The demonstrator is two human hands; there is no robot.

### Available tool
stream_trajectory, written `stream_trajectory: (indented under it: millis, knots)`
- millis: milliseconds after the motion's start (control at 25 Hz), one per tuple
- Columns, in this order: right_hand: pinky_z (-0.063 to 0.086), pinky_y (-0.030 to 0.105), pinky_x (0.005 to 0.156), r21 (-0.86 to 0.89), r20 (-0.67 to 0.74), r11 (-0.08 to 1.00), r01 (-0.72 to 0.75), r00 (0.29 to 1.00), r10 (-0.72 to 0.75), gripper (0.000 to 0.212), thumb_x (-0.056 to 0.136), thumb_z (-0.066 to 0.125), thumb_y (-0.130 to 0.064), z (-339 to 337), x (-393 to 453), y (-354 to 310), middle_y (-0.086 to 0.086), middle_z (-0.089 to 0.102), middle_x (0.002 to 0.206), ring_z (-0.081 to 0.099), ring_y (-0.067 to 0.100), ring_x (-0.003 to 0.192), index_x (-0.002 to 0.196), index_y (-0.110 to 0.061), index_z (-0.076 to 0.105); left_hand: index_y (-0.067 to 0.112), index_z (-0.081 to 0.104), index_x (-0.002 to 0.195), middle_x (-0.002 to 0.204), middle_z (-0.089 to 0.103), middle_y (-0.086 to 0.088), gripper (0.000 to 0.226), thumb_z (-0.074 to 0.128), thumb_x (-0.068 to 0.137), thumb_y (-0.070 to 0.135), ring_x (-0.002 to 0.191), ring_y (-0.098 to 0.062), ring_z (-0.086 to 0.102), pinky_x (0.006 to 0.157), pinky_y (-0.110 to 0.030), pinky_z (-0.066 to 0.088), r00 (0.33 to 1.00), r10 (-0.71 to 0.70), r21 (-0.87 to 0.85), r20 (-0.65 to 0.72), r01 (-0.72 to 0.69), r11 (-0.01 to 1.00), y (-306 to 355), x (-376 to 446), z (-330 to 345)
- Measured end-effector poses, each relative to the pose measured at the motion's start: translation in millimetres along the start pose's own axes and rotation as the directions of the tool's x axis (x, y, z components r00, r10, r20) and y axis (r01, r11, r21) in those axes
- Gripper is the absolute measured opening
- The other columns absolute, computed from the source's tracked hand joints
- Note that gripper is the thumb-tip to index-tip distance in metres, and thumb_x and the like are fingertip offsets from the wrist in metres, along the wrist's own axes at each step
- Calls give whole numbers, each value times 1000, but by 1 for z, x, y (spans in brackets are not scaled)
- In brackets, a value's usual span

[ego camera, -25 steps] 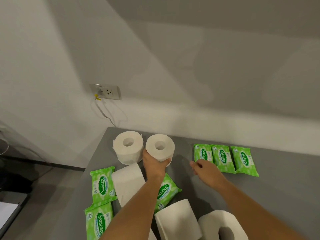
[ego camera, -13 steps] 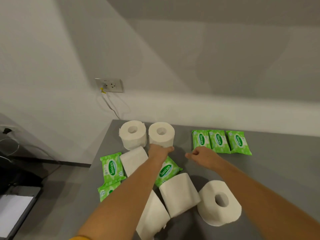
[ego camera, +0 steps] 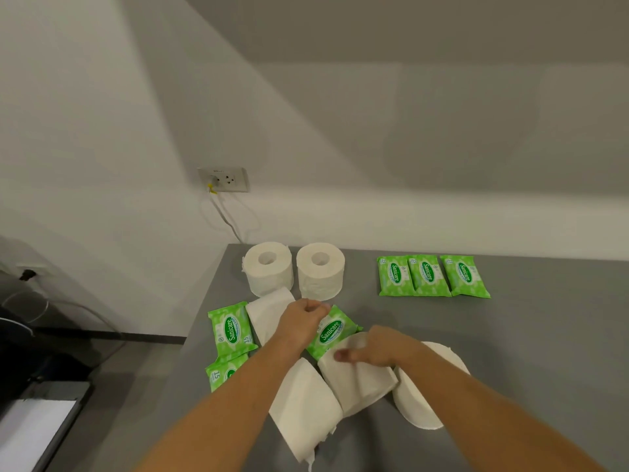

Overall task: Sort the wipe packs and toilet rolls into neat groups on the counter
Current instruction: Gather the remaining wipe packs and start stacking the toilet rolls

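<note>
Toilet roll [ego camera: 357, 379] is lying under the right hand [ego camera: 377, 347], fingers wrapping it; left hand [ego camera: 301, 321] is curling loosely, empty, beside a wipe pack [ego camera: 332, 332]. Squeezing risks unravelling loose paper.

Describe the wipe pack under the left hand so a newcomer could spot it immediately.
Start at the two upright white toilet rolls standing at the grey counter's back left. Just in front of them, the green Sanicare wipe pack lies tilted beneath the left hand. Unlike the other packs, it sits wedged among toppled rolls.
</note>
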State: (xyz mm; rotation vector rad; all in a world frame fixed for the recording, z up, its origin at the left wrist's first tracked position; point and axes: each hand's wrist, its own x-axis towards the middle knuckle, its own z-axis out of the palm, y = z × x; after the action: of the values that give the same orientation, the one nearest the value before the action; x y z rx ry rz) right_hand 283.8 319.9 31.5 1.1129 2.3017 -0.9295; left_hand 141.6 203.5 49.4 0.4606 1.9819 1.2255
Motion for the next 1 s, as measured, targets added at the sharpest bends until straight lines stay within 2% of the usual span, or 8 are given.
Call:
stream_trajectory:
  millis: [80, 200, 320, 480, 560, 760, 880, 1000]
  knots:
    - [42, 30, 92, 45, 11, 999, 11, 1000, -11, 104, 58, 69, -82, 8, -1, -2, 4, 60, 136, 59, 23, 120, 140, -19, 52, 11, 73, 103, 81, 69, 5, 25, 68, 93, 32, 71, -7, 63, 69, -20, 53, 1000, 20, -16, -11, -20, 1000, -4, -2, -4]
    - [45, 29, 87, 88, -37, 996, 1, 999, 3, 99, 56, 74, -77, 6, -2, -4, 3, 64, 130, 62, 22, 110, 134, -18, 57, 16, 72, 95, 90, 73, -4, 15, 67, 94, 30, 83, -16, 68, 86, -31, 57, 1000, 19, -38, -11, -20, 999, -4, -7, -9]
    - [44, 28, 77, 103, -81, 995, 6, 997, 3, 92, 55, 74, -77, -4, -6, -6, 3, 68, 120, 61, 18, 93, 124, -17, 63, 22, 72, 96, 94, 74, -1, 11, 67, 94, 32, 82, -11, 69, 74, -22, 58, 1000, 13, -39, 28, -12, 999, 0, -14, -13]
    - [40, 22, 61, 239, -229, 970, 41, 973, 16, 90, 53, 78, -76, -28, -16, -10, -5, 59, 98, 58, 13, 84, 117, -17, 52, 22, 68, 112, 113, 73, 1, 33, 65, 92, 49, 93, -10, 68, 78, -23, 53, 997, -50, 86, 64, 45, 995, 10, -18, -10]
    - [39, 23, 62, 329, -289, 942, 59, 956, 41, 93, 52, 81, -73, -38, -21, -13, -7, 55, 100, 56, 13, 87, 118, -19, 43, 20, 63, 125, 125, 70, -1, 56, 61, 89, 63, 111, -20, 67, 99, -35, 52, 986, -113, 88, 120, 103, 991, 14, -20, -6]
    - [42, 28, 68, 455, -383, 878, 149, 923, 41, 97, 54, 81, -72, -49, -30, -22, -3, 59, 110, 59, 18, 97, 122, -16, 42, 26, 45, 148, 147, 56, 2, 85, 54, 83, 79, 140, -23, 48, 123, -44, 32, 932, -138, -157, 336, 200, 967, 24, -28, 3]
    - [46, 29, 71, 533, -395, 825, 189, 918, 45, 99, 54, 81, -71, -49, -30, -25, -3, 61, 113, 61, 17, 100, 126, -15, 43, 36, 39, 143, 138, 60, 8, 81, 54, 79, 82, 128, -16, 56, 116, -38, 41, 930, -46, -88, 364, 83, 993, 21, -31, 4]
    - [46, 24, 65, 600, -364, 771, 213, 931, 26, 87, 59, 82, -67, -54, -31, -24, -11, 63, 102, 61, 6, 89, 122, -18, 48, 34, 38, 145, 135, 62, 9, 94, 83, 68, 65, 125, -15, 60, 111, -41, 50, 928, 83, -30, 364, -77, 997, 12, -29, 3]
